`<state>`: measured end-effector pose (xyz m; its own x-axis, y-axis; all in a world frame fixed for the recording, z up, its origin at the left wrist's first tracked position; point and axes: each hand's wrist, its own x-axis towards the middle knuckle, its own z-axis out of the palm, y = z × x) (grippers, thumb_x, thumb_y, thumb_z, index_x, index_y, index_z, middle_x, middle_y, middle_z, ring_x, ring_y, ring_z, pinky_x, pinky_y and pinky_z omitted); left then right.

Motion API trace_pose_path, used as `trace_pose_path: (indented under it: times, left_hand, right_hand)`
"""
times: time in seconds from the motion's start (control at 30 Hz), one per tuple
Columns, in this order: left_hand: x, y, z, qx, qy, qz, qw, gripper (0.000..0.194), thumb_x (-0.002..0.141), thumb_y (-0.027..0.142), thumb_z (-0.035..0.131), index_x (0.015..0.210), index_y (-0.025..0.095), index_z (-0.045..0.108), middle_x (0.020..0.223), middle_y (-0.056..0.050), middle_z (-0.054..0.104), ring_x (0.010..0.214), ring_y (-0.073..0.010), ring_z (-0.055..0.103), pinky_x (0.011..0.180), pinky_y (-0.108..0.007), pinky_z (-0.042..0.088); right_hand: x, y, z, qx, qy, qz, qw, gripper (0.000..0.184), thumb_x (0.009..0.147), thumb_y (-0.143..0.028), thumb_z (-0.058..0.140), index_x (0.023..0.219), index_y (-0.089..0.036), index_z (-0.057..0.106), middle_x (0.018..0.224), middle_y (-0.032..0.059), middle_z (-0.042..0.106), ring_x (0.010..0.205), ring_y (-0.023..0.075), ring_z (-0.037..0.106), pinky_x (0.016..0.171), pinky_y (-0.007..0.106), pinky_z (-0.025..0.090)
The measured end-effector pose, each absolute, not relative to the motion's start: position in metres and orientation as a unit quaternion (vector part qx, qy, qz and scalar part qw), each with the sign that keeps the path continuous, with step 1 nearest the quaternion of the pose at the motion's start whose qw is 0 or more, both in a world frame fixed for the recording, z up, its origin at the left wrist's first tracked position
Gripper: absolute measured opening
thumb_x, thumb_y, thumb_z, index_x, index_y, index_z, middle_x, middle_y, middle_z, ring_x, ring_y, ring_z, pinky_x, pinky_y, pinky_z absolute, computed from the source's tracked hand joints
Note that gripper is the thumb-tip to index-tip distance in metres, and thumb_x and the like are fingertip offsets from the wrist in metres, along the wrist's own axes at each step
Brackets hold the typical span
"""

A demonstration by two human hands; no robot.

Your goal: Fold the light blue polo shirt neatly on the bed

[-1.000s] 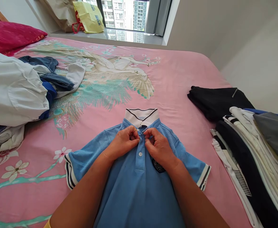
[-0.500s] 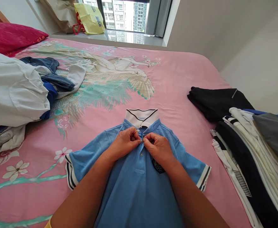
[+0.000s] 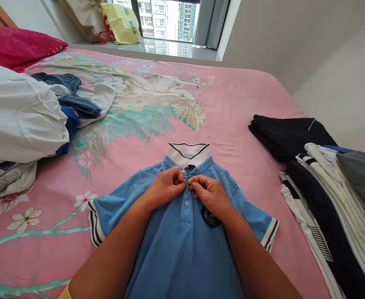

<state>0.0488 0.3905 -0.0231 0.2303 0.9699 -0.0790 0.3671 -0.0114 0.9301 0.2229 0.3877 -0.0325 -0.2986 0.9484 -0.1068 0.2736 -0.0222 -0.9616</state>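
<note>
- The blue polo shirt [image 3: 187,249] lies front up on the bed [image 3: 229,99], in the middle of the view, with its collar [image 3: 188,154] toward the window [image 3: 170,20] and its hem end out of view at the bottom edge.
- The left hand [image 3: 168,185] rests on the shirt's chest, its grip drawn into a pinch, thumb and fingertips at the placket [image 3: 187,216] just below the collar.
- The right hand [image 3: 210,193] mirrors it from the other side, its grip also nearly closed, fingertips on the placket close beside the left hand's; the exact pinch of cloth is too small to tell.
- A pale button [image 3: 187,203] shows on the placket below the fingertips.
- A dark badge [image 3: 211,218] sits on the chest beside the right wrist.
- Both short sleeves spread outward, ending in white cuffs with dark stripes.
- To the right, a stack of folded clothes [image 3: 331,216] lies near the bed's edge, with a folded black garment [image 3: 291,135] just beyond it.
- To the left, a loose heap holds a white garment [image 3: 20,116] and denim [image 3: 79,104], near a deep pink cushion [image 3: 20,45].
- A yellow bag [image 3: 123,25] stands on the windowsill [image 3: 182,51] beside a brown bag [image 3: 85,20].
</note>
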Motion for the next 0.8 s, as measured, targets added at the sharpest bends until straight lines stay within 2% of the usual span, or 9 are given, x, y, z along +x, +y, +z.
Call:
trace_pose_path:
  times: [0.17, 0.4, 0.67, 0.8]
  left_hand:
    - [0.0497, 0.3915, -0.0220, 0.618, 0.521, 0.339, 0.481, 0.011, 0.069, 0.015, 0.057, 0.069, 0.018, 0.046, 0.071, 0.003, 0.054, 0.063, -0.0082, 0.047, 0.059, -0.022, 0.040]
    - [0.0509, 0.3927, -0.0202, 0.569, 0.496, 0.366, 0.544, 0.019, 0.067, 0.015, 0.059, 0.065, 0.018, 0.041, 0.073, 0.003, 0.057, 0.068, -0.0086, 0.052, 0.064, -0.022, 0.042]
    - [0.0498, 0.3903, -0.0183, 0.573, 0.512, 0.340, 0.542, 0.018, 0.067, 0.021, 0.063, 0.071, 0.018, 0.046, 0.072, 0.003, 0.057, 0.063, -0.0081, 0.051, 0.058, -0.021, 0.040]
    - [0.0495, 0.3913, -0.0239, 0.579, 0.516, 0.356, 0.521, 0.018, 0.068, 0.022, 0.064, 0.073, 0.018, 0.046, 0.072, 0.003, 0.058, 0.060, -0.0074, 0.050, 0.056, -0.021, 0.039]
  right_hand:
    - [0.2215, 0.3867, -0.0306, -0.480, -0.670, 0.436, 0.362, 0.013, 0.077, -0.022, 0.058, 0.087, -0.021, 0.066, 0.089, 0.0021, 0.062, 0.076, 0.0134, 0.057, 0.071, 0.027, 0.048]
    - [0.2216, 0.3869, -0.0270, -0.502, -0.688, 0.408, 0.328, 0.005, 0.077, -0.021, 0.058, 0.077, -0.021, 0.063, 0.076, -0.0006, 0.061, 0.070, 0.0127, 0.057, 0.069, 0.027, 0.047]
    - [0.2170, 0.3845, -0.0242, -0.518, -0.738, 0.312, 0.300, 0.005, 0.073, -0.017, 0.057, 0.070, -0.019, 0.059, 0.069, -0.0007, 0.060, 0.069, 0.0131, 0.054, 0.064, 0.025, 0.041]
    - [0.2163, 0.3843, -0.0239, -0.522, -0.739, 0.313, 0.289, 0.006, 0.073, -0.018, 0.056, 0.069, -0.021, 0.058, 0.070, -0.0006, 0.060, 0.069, 0.0134, 0.054, 0.064, 0.025, 0.041]
